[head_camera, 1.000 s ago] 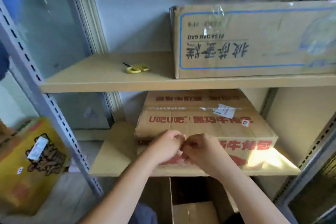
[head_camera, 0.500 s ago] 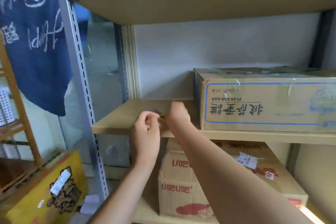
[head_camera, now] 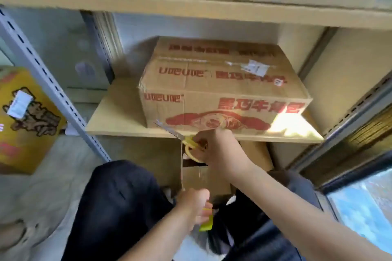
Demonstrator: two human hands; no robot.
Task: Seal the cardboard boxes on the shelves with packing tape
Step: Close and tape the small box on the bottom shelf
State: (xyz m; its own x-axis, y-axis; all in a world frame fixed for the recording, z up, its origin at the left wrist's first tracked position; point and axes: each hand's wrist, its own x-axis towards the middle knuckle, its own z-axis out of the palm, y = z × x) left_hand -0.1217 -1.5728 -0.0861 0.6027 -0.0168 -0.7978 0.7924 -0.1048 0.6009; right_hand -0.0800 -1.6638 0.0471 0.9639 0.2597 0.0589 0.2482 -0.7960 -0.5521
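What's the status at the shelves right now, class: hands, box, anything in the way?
Right hand holds yellow scissors, blades at box front. Left hand low, gripping something yellow-green. Red-printed box on middle shelf. Nothing blocking.

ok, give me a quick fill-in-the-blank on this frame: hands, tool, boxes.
1. The right hand holds a pair of ____ with yellow handles.
2. The printing on the cardboard box on the middle shelf is ____ in colour.
3. The left hand pinches something coloured ____.
4. The box on the upper shelf carries a ____ outline.

Missing words: scissors; red; yellow; blue
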